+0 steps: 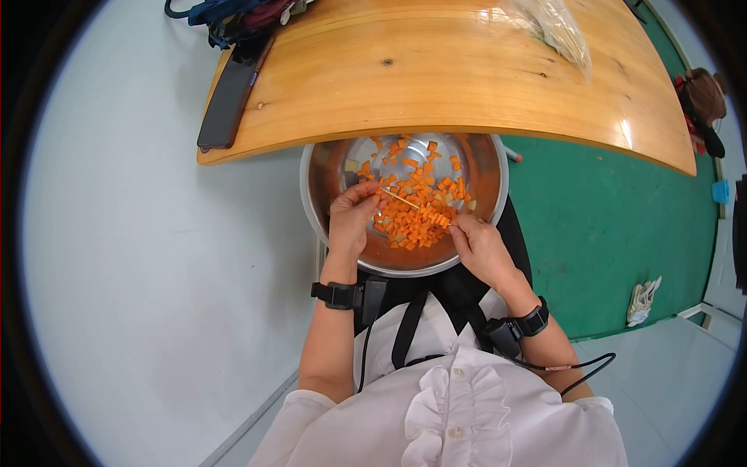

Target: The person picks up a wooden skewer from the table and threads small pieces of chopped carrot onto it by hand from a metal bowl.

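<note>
A large steel bowl [502, 175] sits on my lap and holds many orange carrot cubes [408, 232], with a few pale cubes among them. Across it runs a thin wooden skewer [401, 199], slanting down to the right. My left hand [354, 216] pinches the skewer's bare upper-left end. Several carrot cubes are threaded on the other half, beside my right hand [481, 247]. That hand is closed at the threaded end; whether its fingertips grip the stick or a cube is too small to tell.
A wooden table [436, 93] overhangs the bowl's far rim. On it lie a dark phone-like slab [227, 101] at the left and a clear bag of sticks [562, 35] at the back right. A white wall [156, 249] stands close on the left.
</note>
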Demonstrator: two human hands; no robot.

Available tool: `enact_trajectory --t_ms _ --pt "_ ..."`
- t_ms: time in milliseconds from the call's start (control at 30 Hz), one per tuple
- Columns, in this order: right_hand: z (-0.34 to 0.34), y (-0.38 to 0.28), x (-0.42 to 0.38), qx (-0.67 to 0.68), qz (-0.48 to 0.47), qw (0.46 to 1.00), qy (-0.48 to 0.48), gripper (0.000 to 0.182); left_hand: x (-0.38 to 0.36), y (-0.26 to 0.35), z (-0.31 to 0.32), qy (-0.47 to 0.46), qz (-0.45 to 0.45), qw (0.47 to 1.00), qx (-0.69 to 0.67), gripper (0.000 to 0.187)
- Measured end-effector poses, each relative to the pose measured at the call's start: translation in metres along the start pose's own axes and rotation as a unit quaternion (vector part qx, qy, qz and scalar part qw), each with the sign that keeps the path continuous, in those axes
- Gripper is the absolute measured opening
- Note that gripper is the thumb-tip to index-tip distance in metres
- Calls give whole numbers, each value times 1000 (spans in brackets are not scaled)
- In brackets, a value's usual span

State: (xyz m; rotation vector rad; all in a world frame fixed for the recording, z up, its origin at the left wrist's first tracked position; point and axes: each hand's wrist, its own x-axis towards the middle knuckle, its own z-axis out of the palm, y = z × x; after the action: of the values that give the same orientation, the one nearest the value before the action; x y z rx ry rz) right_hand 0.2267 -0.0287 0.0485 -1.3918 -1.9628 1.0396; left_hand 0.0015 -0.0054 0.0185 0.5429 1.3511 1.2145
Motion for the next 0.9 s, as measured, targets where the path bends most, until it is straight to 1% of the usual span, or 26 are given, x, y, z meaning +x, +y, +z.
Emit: enact_trajectory --t_ms 133,400,533,633,900 --pt "-1 -1 0 -4 -4 1000 -4 9 1 -3 -3 -4 -2 1000 0 19" --pt "-1 -2 0 -11 -7 1000 -7 9 0 -2 -1 23 7 1000 -13 17" --pt "0 -1 0 -15 -9 1000 -8 9 1 -4 -2 21 14 1000 -14 18" --pt "0 -1 0 -16 -8 1000 -8 9 1 -3 -2 17 -3 999 -40 19" --pt "2 1 0 -13 -10 1000 -1 10 2 -2 -2 20 -20 999 -39 21"
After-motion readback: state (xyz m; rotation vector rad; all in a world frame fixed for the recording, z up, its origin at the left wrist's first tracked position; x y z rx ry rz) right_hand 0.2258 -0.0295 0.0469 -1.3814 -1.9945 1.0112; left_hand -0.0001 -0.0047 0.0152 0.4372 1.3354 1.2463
